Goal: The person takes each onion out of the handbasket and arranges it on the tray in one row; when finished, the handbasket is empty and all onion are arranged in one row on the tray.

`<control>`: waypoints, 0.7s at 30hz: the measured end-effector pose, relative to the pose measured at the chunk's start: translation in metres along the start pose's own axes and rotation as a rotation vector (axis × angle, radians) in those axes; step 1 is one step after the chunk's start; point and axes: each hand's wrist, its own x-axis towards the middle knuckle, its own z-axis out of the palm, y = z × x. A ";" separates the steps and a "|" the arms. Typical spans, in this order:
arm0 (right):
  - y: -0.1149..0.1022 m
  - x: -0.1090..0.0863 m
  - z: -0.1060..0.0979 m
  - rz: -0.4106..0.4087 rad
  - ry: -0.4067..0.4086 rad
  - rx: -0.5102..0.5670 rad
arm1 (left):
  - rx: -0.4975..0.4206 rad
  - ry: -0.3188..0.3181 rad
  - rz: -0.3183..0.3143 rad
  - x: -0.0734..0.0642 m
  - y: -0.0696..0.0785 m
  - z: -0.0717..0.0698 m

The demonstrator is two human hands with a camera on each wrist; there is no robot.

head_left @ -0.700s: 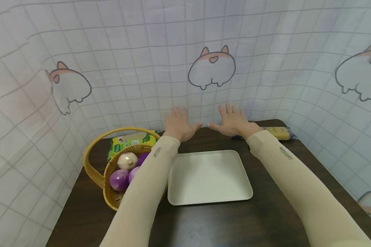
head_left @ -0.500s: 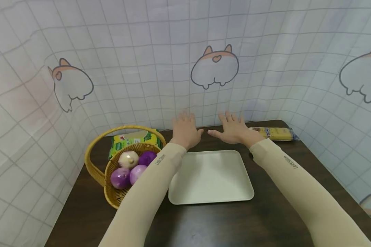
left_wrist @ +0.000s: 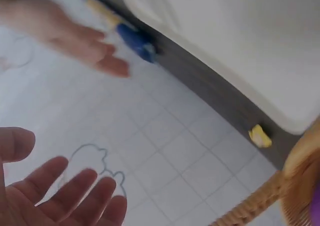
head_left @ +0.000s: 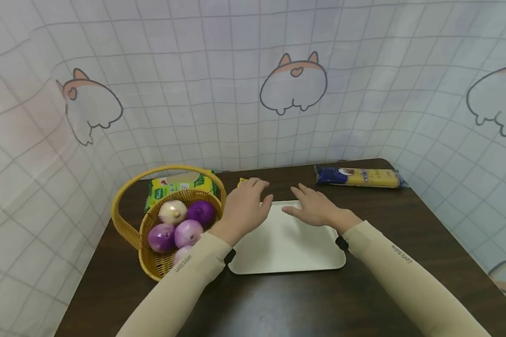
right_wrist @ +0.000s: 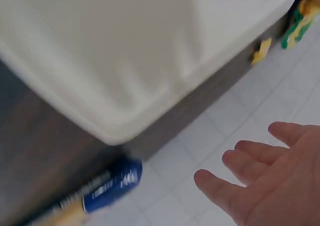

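Over the left half of a cream tray (head_left: 286, 252) hovers my left hand (head_left: 245, 206), fingers loosely spread and holding nothing. My right hand (head_left: 314, 207) hangs above the tray's far right part, thumb apart from relaxed fingers, also with nothing in it. Both wrist views show bare palms, the left hand (left_wrist: 65, 198) low in one and the right hand (right_wrist: 270, 171) at the lower right of the other. A wicker basket (head_left: 145, 262) of purple onions (head_left: 162, 238) and a white onion (head_left: 173, 212) stands left of the tray, partly behind my left forearm.
Behind the basket lies a green and yellow packet (head_left: 185, 182). A blue and yellow pasta packet (head_left: 358, 177) rests at the back right of the dark table (head_left: 388, 290). A small yellow item (right_wrist: 261, 51) sits beyond the tray. A white checked curtain (head_left: 236, 117) encloses the back and sides.
Both hands have drawn back from the table's far edge to over the tray, and their fingers are less stretched. The pasta packet and the small yellow item have come into sight.
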 end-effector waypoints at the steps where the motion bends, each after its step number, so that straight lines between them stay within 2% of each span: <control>1: -0.002 -0.002 0.005 -0.012 0.000 0.007 | -0.037 0.010 0.005 -0.007 -0.002 -0.003; 5: -0.016 -0.011 0.023 -0.058 0.011 0.064 | -0.181 0.085 0.068 -0.037 -0.016 -0.018; 8: -0.027 -0.019 0.033 -0.092 0.038 0.119 | -0.260 0.159 0.134 -0.061 -0.034 -0.032; 10: -0.034 -0.023 0.039 -0.110 0.058 0.142 | -0.308 0.229 0.132 -0.077 -0.048 -0.040; 13: -0.041 -0.030 0.046 -0.138 0.077 0.176 | -0.378 0.414 0.048 -0.102 -0.074 -0.051; 16: -0.045 -0.034 0.050 -0.159 0.089 0.207 | -0.421 0.589 -0.107 -0.124 -0.100 -0.059; 18: -0.049 -0.037 0.052 -0.170 0.091 0.251 | -0.424 0.650 -0.198 -0.136 -0.116 -0.062; 21: -0.054 -0.042 0.055 -0.188 0.085 0.335 | -0.396 0.682 -0.352 -0.154 -0.137 -0.064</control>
